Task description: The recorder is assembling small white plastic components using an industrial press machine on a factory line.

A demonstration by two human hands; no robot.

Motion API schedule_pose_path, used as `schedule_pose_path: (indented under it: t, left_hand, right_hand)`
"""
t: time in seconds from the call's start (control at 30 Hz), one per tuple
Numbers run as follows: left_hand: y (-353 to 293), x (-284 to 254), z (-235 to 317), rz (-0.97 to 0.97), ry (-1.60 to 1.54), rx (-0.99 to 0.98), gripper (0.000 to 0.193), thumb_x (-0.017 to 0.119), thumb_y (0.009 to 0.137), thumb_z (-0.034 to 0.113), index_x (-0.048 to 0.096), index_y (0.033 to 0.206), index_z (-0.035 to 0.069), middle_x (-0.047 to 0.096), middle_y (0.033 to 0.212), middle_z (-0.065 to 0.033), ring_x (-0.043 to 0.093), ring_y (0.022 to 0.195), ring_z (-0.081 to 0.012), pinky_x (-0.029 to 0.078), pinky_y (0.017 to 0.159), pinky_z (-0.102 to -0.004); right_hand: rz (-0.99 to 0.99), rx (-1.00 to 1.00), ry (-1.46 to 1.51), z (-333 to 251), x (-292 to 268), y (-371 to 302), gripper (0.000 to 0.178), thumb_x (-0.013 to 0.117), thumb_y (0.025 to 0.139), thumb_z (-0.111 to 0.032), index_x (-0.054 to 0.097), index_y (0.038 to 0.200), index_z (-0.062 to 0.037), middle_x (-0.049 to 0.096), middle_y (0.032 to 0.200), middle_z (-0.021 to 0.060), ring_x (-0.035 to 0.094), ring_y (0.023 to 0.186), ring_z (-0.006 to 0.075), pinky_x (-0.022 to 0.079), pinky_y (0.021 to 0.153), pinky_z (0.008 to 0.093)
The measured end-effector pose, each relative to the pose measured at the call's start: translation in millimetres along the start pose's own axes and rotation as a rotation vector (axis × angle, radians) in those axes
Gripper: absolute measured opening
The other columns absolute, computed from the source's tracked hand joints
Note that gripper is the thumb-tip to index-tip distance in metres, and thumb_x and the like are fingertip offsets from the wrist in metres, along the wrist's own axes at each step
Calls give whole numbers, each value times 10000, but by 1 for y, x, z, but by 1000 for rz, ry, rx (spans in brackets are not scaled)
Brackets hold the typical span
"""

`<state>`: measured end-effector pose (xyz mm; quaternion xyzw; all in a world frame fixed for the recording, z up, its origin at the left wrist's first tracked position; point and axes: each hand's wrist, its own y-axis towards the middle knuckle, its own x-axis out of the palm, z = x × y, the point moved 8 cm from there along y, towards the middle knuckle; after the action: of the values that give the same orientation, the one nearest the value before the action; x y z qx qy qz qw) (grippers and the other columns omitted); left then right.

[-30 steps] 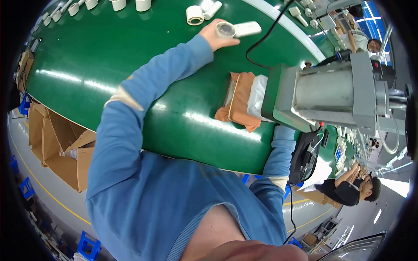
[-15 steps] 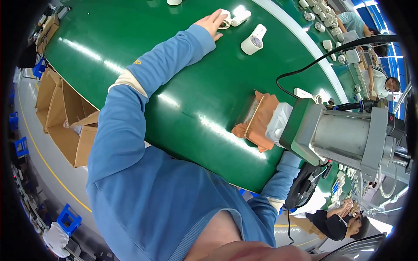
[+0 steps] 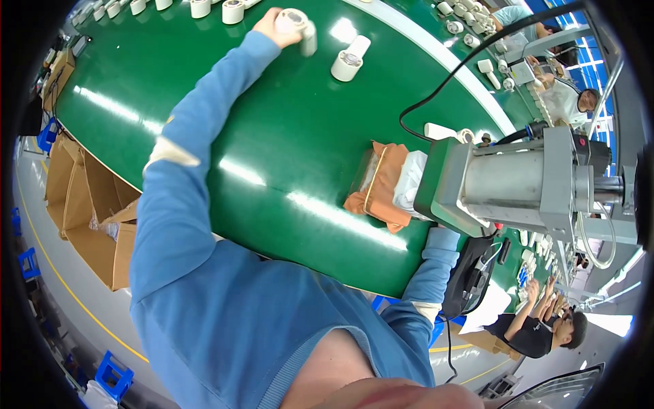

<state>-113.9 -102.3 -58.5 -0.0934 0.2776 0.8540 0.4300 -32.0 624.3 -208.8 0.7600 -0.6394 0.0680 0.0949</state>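
My left hand (image 3: 271, 27) reaches to the far side of the green table. Its fingers are closed round the head of a white hair dryer housing (image 3: 293, 20), whose handle points back toward me and is slightly smeared. A second white housing of the same kind (image 3: 347, 65) lies just right of it, handle pointing away. My right forearm (image 3: 441, 255) passes behind the grey and green press machine (image 3: 507, 184), which hides my right hand.
An orange cloth-wrapped bundle (image 3: 388, 180) with a band round it lies against the press. More white housings (image 3: 233, 11) line the far edge. Open cardboard boxes (image 3: 92, 211) stand on the floor at left. A black cable (image 3: 446, 82) arches over the table. Other people work at right.
The whole view has shifted, bringing the far row of housings into sight. My left hand now grips the housing it was touching, and that housing's handle has swung round toward me.
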Motion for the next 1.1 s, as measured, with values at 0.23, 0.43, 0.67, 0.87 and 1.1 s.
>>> schedule_pose_path:
  t: [0.23,0.43,0.67,0.87,1.1]
  left_hand:
    - [-129,-73,60,-270,-199,24,473,671,589,84,561,1049,82,653,932,-65,633,838,-191,513,743,-275]
    - [-154,-111,64,-387,338,-52,493,660,582,60,564,1065,85,647,931,-58,618,827,-178,499,749,-259]
    - [-167,-97,53,-489,-163,15,550,661,572,27,564,1113,56,640,942,-54,594,826,-164,482,781,-249]
    - [-199,-11,134,-664,-626,84,566,671,576,-9,559,1129,36,630,975,-47,584,841,-145,474,804,-246]
    - [-222,52,160,-750,-583,175,547,699,573,8,561,1099,73,631,973,-30,590,827,-151,488,780,-254]
  right_hand:
    - [130,90,-1039,-39,48,62,460,445,928,-442,458,1289,-157,532,1254,105,549,1097,270,432,932,452]
    - [194,249,-2293,-85,104,58,370,490,876,-420,655,1064,-147,671,1024,114,651,885,280,498,760,479]
    - [217,-351,-2324,-109,158,49,305,516,837,-409,667,847,-143,674,800,71,639,690,279,484,641,468]
    - [298,-664,-2156,-81,119,65,310,520,826,-409,670,785,-141,676,740,58,634,630,277,479,608,465]
    - [431,-980,-1757,-50,37,56,321,514,827,-415,669,785,-137,679,748,56,630,623,272,476,610,464]
